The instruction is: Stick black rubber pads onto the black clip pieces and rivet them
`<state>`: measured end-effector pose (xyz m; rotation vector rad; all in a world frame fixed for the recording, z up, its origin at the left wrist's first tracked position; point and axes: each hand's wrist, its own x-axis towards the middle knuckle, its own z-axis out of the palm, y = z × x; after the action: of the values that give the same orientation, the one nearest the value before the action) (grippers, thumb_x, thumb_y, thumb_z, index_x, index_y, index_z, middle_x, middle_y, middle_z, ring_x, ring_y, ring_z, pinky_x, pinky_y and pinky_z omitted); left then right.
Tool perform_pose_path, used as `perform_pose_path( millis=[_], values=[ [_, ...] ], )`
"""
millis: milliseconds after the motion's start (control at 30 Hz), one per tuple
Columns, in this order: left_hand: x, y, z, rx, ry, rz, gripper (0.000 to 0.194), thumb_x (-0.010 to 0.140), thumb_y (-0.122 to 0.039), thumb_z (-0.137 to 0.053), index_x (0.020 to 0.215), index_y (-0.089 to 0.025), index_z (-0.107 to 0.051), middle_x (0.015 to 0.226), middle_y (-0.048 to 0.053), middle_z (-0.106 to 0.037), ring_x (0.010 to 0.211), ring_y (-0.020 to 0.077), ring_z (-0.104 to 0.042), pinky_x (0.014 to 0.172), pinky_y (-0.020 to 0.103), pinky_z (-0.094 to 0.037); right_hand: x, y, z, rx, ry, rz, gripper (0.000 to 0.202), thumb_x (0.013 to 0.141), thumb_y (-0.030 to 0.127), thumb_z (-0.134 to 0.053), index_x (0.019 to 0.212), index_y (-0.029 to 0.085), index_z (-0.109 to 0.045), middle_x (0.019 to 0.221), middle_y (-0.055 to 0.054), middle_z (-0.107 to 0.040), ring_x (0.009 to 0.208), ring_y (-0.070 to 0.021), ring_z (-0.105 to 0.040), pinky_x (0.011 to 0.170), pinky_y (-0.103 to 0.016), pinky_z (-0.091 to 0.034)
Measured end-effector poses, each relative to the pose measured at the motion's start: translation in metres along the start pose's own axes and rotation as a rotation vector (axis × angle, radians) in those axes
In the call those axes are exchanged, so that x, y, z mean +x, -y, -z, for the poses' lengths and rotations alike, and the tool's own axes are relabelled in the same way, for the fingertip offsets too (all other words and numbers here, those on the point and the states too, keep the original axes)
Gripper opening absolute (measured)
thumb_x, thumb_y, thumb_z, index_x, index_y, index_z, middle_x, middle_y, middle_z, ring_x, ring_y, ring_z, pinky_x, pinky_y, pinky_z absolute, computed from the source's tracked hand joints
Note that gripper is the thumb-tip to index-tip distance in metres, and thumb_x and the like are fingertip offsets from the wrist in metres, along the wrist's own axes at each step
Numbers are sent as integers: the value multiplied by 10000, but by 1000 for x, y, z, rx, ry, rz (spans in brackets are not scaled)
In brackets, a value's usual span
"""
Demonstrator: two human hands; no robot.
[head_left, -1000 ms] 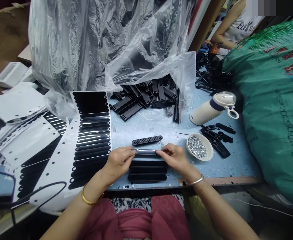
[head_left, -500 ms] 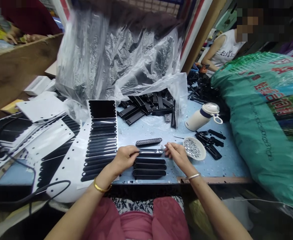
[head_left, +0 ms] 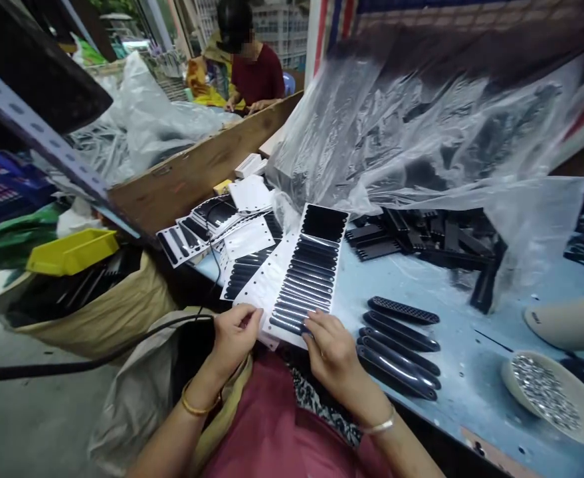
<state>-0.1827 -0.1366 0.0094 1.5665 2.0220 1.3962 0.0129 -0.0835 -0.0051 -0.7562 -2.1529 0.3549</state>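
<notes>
A white backing sheet of black, round-ended strip stickers (head_left: 310,273) lies at the table's front edge. My right hand (head_left: 335,352) is closed at its lower right corner, thumb and fingers pinching the sheet near the lowest strip. Beside the sheet's lower left, my left hand (head_left: 236,337) is closed with thumb and index finger together; what they hold, if anything, is hidden. Right of my right hand, several long black plastic pieces (head_left: 398,362) lie side by side, their tops smooth and glossy. Behind them is another black piece with a perforated-looking top (head_left: 404,310).
A bowl of small metal parts (head_left: 545,395) stands at the right, near a pale bottle (head_left: 571,323). Black plastic parts (head_left: 421,236) are heaped under clear plastic sheeting (head_left: 411,133). More sticker sheets (head_left: 252,238) lie left. A person (head_left: 256,70) sits beyond the wooden board (head_left: 196,156).
The view has swung left. My hands have left the row of black pieces and moved over to the sticker sheet. The glossy piece formerly at my left fingers now lies free.
</notes>
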Motion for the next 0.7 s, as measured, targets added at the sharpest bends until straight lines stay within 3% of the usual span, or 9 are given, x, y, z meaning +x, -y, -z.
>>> perform_pose_path(
  millis=[67,133,267,467,700],
  values=[
    [-19,19,6,-76,55,212,280,795,-279,-596,553,-142,-625,445,-25,-528,416,86,-481,436,189,-355,-2,-5,-19,-103,90,-40,235,867,149,-560,1090,118,-629,1093,-178,-679,1107,-338,-587,868,-504,-511],
    [-36,29,2,-251,173,425,266,765,-325,-625,590,-127,-659,461,-12,-561,403,91,-505,421,184,-356,-10,-9,-29,-202,175,-55,224,868,197,-574,1061,108,-647,1124,-186,-676,1133,-384,-566,837,-520,-496],
    [-55,28,-14,-686,316,728,265,695,-353,-723,762,-96,-714,623,61,-688,478,122,-611,438,174,-389,-29,-6,-27,-235,180,-1,181,873,234,-580,987,127,-672,1123,-166,-689,1099,-371,-591,797,-471,-487],
    [-55,13,-21,-1034,313,859,279,651,-297,-786,805,-78,-706,642,60,-687,521,117,-631,486,162,-428,-31,2,-19,-121,93,-1,154,861,228,-599,973,166,-686,1045,-132,-720,1051,-325,-623,813,-461,-499],
    [-48,4,-25,-1068,305,829,266,662,-298,-779,798,-78,-718,630,49,-672,494,108,-607,464,166,-420,-17,-1,-35,104,122,-87,202,828,249,-628,1002,188,-711,1049,-123,-726,1074,-322,-631,872,-505,-501]
  ],
)
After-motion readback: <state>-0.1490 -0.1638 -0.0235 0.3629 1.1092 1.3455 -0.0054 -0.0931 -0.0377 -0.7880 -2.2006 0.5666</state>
